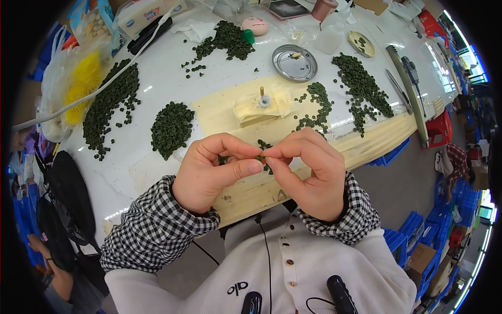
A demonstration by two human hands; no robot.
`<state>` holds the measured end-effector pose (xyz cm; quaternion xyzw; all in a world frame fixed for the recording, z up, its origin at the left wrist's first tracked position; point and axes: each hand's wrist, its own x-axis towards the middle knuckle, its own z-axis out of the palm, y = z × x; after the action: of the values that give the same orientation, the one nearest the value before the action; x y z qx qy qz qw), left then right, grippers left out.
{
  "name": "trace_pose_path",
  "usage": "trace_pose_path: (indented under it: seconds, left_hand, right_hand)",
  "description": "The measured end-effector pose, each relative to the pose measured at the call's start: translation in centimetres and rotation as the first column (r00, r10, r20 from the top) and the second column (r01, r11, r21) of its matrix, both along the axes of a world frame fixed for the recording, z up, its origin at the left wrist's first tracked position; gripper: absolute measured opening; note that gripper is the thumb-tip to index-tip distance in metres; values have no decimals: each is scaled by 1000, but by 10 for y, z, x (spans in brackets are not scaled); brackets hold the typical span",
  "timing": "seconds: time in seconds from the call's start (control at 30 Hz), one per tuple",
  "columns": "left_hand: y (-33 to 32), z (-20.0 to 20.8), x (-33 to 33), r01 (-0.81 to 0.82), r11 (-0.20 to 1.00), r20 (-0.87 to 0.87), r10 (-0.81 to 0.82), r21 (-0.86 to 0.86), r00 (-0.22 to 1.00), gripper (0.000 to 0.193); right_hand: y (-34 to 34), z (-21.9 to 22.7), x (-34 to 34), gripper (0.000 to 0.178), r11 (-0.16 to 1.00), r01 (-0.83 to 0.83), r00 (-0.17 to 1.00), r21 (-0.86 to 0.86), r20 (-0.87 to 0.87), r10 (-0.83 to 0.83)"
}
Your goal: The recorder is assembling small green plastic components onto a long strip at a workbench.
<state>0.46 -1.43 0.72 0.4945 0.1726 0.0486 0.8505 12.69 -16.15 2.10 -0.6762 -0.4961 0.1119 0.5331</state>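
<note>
We note left hand [206, 172] and right hand [315, 180] meeting fingertip to fingertip above the worktop's [162, 70] near edge — forearms angled inward; both pinch a small green piece [259, 157], mostly hidden; similar pieces [265, 143] lie below.

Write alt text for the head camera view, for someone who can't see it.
A person's left hand and right hand meet above a white table, apparently pinching a tiny, mostly hidden green piece. Piles of small dark green pieces lie around a pale block and a round metal dish.
</note>
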Motion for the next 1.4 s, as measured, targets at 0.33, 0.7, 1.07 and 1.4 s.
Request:
trace_pose_path:
  seconds: [0.33, 0.7, 1.07, 1.4]
  left_hand:
    - [0, -5, -3, -15, 969, 16, 20, -247, 1000, 9]
    - [1, -11, -1, 88, 931, 4, -93, -353, 996, 9]
    - [3, 3, 1, 108, 987, -31, -112, -122, 993, 13]
    - [-2, 8, 0, 72, 958, -62, -57, 277, 996, 13]
  right_hand:
    - [6, -9, -8, 22, 985, 84, 981, 152, 160, -109]
    - [-2, -8, 1, 24, 990, -91, 995, 112, -21, 93]
    - [0, -5, -2, 20, 989, 12, 988, 145, 147, -34]
    - [-4, -12, 1, 13, 987, -128, 906, 102, -393, 158]
